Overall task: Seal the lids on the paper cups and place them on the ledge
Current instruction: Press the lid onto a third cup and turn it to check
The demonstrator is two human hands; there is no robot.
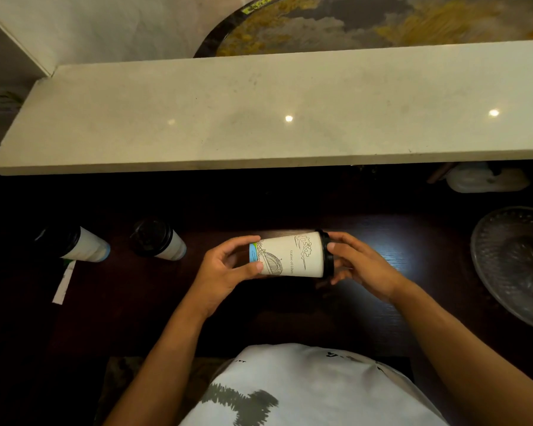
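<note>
You hold the white printed paper cup [291, 255] sideways above the dark wooden counter [413, 241], your left hand [228, 269] clamped on its base. Your right hand [359, 265] grips the black plastic lid [328, 256]. Its long axis runs left to right, parallel to the pale stone ledge [259, 118] beyond.

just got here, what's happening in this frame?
A person holds a paper cup sideways over the dark table. The left hand grips its base end and the right hand is on the black lid, apparently pressing it on. Two more lidded cups stand on the table to the left. The pale ledge has no cups on it yet.
</note>
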